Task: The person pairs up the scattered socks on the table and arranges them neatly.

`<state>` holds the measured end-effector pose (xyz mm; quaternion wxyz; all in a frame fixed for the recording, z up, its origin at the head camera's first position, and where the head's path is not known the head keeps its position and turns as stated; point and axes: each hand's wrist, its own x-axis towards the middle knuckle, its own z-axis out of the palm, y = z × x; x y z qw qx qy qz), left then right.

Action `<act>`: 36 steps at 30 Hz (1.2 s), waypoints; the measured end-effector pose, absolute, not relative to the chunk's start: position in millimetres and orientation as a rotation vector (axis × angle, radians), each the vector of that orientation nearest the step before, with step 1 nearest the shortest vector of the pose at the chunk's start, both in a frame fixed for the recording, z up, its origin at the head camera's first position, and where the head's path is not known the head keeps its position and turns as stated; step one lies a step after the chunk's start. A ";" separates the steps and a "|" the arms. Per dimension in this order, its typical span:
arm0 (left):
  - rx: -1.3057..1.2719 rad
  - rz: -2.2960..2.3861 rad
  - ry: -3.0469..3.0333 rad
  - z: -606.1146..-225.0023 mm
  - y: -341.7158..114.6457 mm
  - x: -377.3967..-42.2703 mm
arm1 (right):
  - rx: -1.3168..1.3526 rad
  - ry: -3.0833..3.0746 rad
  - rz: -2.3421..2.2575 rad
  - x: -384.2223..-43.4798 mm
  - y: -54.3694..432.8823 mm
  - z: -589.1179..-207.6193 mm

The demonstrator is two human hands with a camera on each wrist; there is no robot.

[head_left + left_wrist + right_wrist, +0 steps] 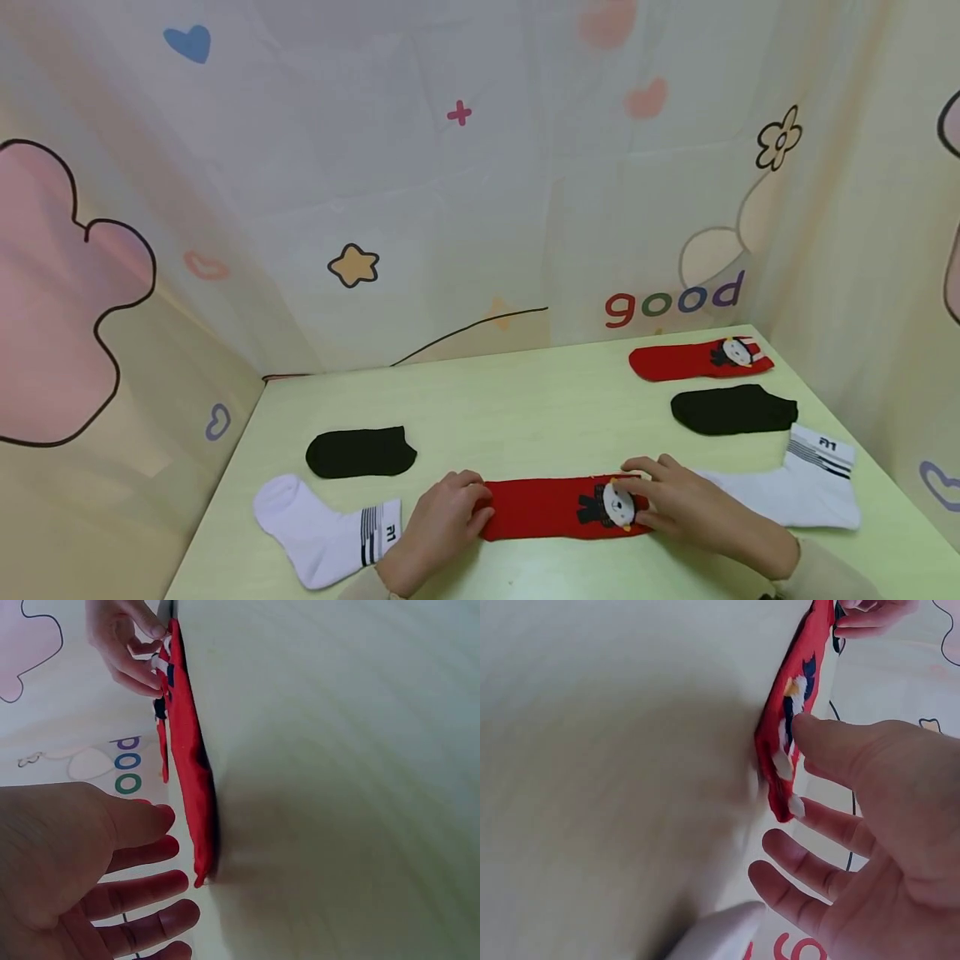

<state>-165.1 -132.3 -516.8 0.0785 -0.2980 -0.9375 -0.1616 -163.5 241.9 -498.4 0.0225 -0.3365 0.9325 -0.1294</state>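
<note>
Nearest, the red sock with the bear (528, 509) lies flat on the counter (525, 417), between two hands. The left hand (442, 517) has relaxed, parted fingers at its left end and grips nothing; contact is hard to tell. The right hand (686, 504) touches the right end, thumb and forefinger spread, without visible firm hold. Probably the sock is being straightened; the next move may call for a gentle pinch at both ends. Beside it are a left white sock (322, 537) and a right white sock (817, 496); their black mark (828, 444) resembles "A1". Farther lie a left black sock (360, 452), a right black sock (733, 410), another red sock (675, 362), then the curtain (480, 192), reading "good".
</note>
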 end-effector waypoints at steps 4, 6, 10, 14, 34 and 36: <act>-0.888 -0.504 -2.795 -513.3 -130.5 -166.1 | -1.029 2.889 -0.413 -165.0 243.8 -491.1; -0.885 -0.510 -2.792 -510.8 -129.5 -166.1 | -1.021 2.886 -0.430 -165.5 245.1 -487.1; -0.871 -0.520 -2.795 -506.2 -128.3 -167.1 | -1.034 2.901 -0.463 -166.6 248.4 -479.2; -0.887 -0.537 -2.725 -503.8 -126.6 -169.1 | -1.093 2.942 -0.453 -167.7 252.6 -472.9; -0.816 -0.539 -2.559 -485.7 -108.8 -190.5 | -1.219 3.153 -0.366 -192.5 274.0 -446.8; -0.817 -0.539 -2.550 -483.2 -105.6 -194.5 | -1.223 3.165 -0.379 -195.2 277.3 -443.8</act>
